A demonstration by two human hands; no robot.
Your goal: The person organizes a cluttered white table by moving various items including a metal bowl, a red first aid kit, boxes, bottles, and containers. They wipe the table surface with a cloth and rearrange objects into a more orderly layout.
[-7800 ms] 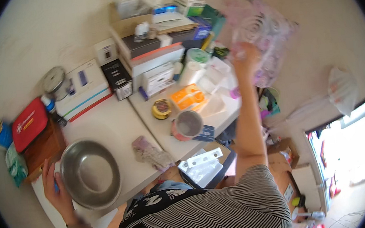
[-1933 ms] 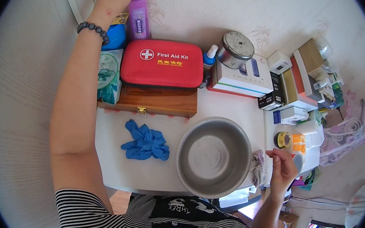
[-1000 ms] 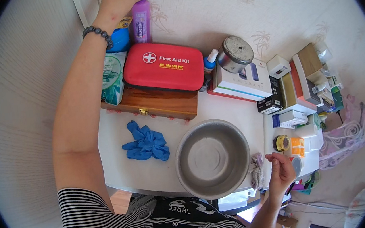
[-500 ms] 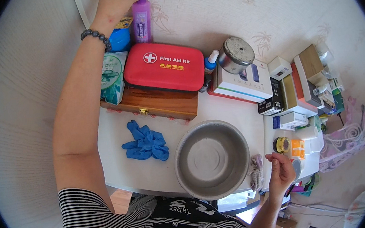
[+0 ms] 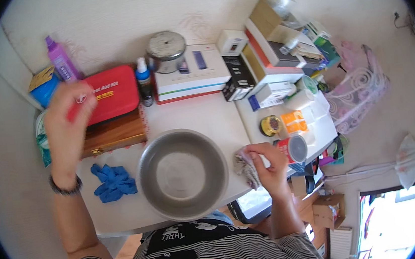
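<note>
My left hand (image 5: pixel 69 121), blurred by motion and wearing a dark bead bracelet, passes over the red first aid case (image 5: pixel 115 93) with nothing visible in it. Its thumb and fingers are apart. That case rests on a brown wooden box (image 5: pixel 112 134). My right hand (image 5: pixel 271 171) is curled, its fingertips against or just above a crumpled greyish cloth (image 5: pixel 246 168); whether they grip it is hidden. Between my arms stands a bare metal basin (image 5: pixel 182 175). A crumpled pair of blue gloves (image 5: pixel 113 182) lies left of the basin.
A purple bottle (image 5: pixel 62 59) stands at the far left beside a blue container (image 5: pixel 45 88). A blue spray bottle (image 5: pixel 144 80) and a metal tin (image 5: pixel 166 50) on a white box (image 5: pixel 191 75) line the back. Several boxes, a jar (image 5: pixel 271 125) and a can (image 5: pixel 295 149) crowd the right.
My left hand has let go of the purple bottle's top and drawn back toward me. My right hand has come to the cloth. The view has swung right.
</note>
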